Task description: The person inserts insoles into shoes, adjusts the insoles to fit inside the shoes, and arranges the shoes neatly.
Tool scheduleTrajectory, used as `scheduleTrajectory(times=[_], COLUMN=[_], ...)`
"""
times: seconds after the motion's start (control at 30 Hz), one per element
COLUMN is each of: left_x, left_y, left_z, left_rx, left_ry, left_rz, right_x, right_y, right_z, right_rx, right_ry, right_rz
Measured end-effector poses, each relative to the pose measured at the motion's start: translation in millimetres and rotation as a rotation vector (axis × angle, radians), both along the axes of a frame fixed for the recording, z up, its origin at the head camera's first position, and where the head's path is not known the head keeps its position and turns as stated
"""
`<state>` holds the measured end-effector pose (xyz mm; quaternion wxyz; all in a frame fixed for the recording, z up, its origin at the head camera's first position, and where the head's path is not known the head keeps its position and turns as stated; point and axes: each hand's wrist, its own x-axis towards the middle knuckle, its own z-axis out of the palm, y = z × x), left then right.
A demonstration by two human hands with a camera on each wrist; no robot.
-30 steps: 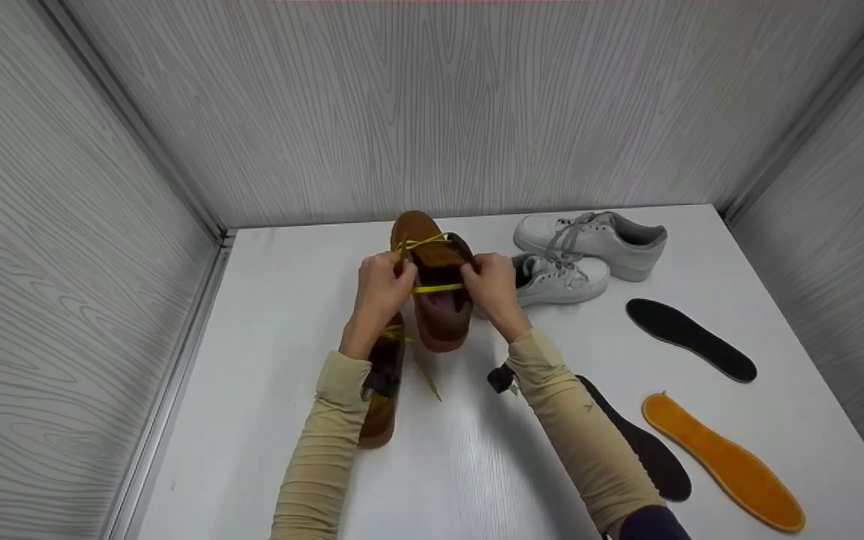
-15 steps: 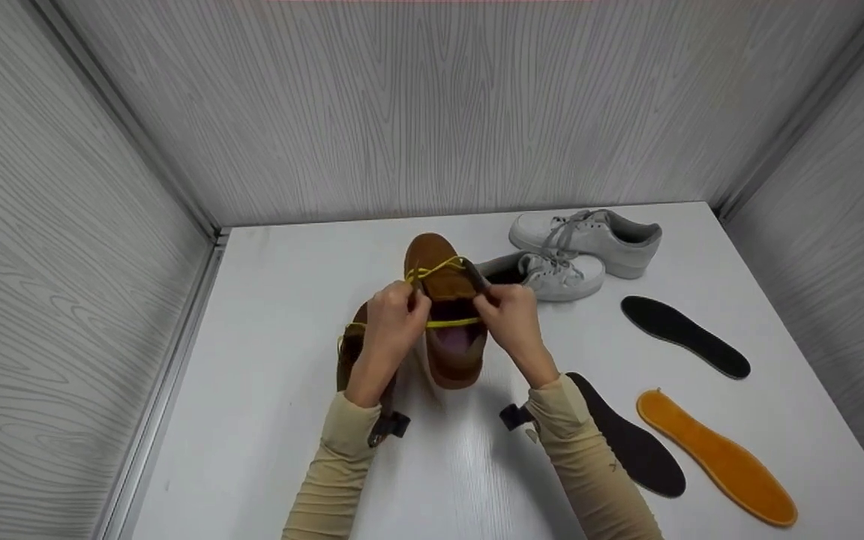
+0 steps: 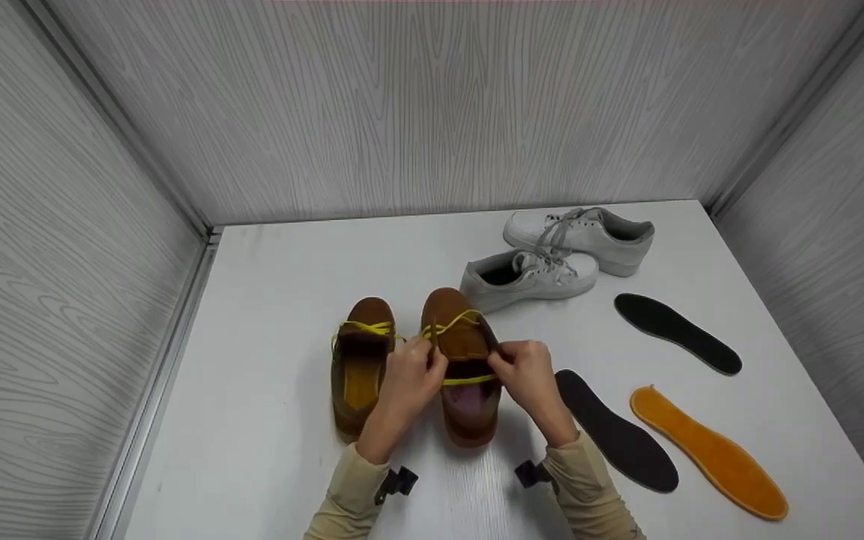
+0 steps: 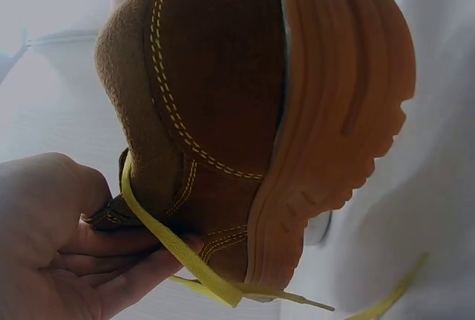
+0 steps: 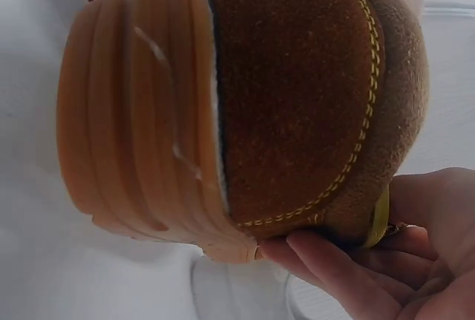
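Observation:
Both hands hold a brown suede shoe (image 3: 468, 424) with yellow laces and a thick tan sole, its toe pointing away from me. My left hand (image 3: 411, 379) pinches the left lace flap, thumb on the inside and fingers outside; the left wrist view shows a yellow lace (image 4: 178, 249) over those fingers. My right hand (image 3: 529, 379) pinches the opposite flap the same way. Inside the shoe a pinkish lining shows, with one lace across the opening. Its mate, another brown shoe (image 3: 346, 390), stands just left with a yellowish insole (image 3: 363, 381) inside, partly behind my left hand.
Two white sneakers (image 3: 552, 281) (image 3: 623, 251) stand behind to the right. A black insole (image 3: 676, 334), a dark brown insole (image 3: 619, 435) and an orange insole (image 3: 709, 454) lie on the right of the white table (image 3: 252, 337). Grey wood-grain panels (image 3: 432, 105) enclose it.
Both hands have drawn the held shoe toward me and slightly right, away from the white sneakers. The other brown shoe, earlier mostly behind my left arm, now shows more fully.

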<state>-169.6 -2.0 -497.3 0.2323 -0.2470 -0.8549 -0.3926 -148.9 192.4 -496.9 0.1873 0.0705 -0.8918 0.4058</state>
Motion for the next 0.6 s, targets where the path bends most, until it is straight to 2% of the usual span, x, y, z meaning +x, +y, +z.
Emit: scheduleTrajectory(times=[0.23, 0.43, 0.6], left_x=[10.9, 11.4, 10.8], left_y=[3.5, 4.6, 7.2], left_z=[-13.6, -23.4, -30.4], left_rx=[-0.022, -0.057, -0.064], left_ry=[-0.037, -0.062, -0.08], left_rz=[-0.004, -0.01, -0.009], right_x=[13.0, 14.4, 12.6], right_y=[0, -2, -2], right_z=[-15.1, -25.1, -30.9], right_rx=[-0.03, -0.033, -0.037], right_ry=[-0.09, -0.139, -0.147], right_rz=[-0.036, -0.068, -0.082])
